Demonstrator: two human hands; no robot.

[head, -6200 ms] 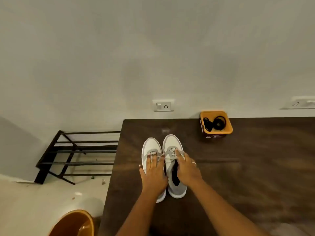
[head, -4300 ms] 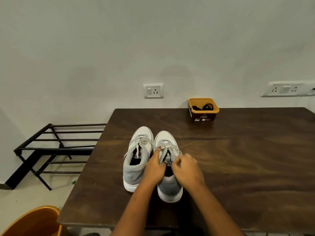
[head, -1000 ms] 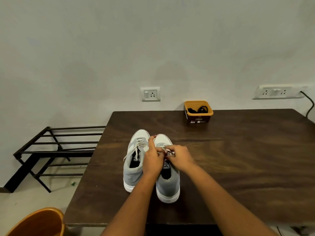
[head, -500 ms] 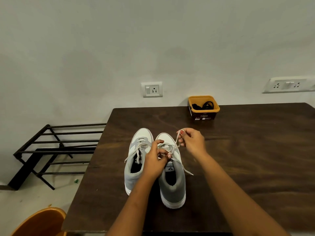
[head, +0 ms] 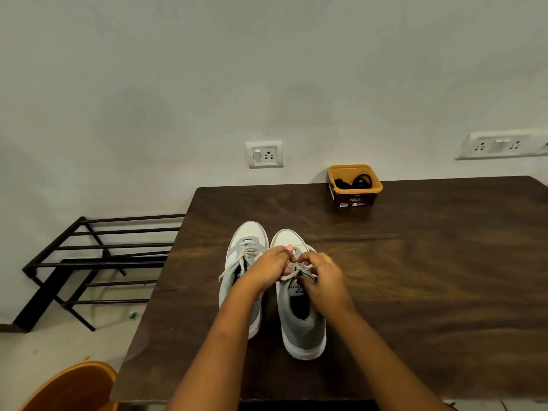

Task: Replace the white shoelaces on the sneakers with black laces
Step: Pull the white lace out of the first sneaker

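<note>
The left hand (head: 268,269) and right hand (head: 323,280) pinch the white lace (head: 292,273) on the right sneaker (head: 302,330), beside its mate (head: 248,237) on the bench (head: 430,277).

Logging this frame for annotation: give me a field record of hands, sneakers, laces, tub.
left hand: pinches white lace over the right sneaker
right hand: pinches the same lace
left sneaker: laced white, ends loose
black laces: in orange tub, far edge of table, untouched
stage: unlacing, no black lace fitted

Both bare forearms reach forward; the left hand (head: 268,269) and the right hand (head: 324,280) almost meet, fingers (head: 285,253) curled, each pinching the white lace (head: 292,273)
</note>
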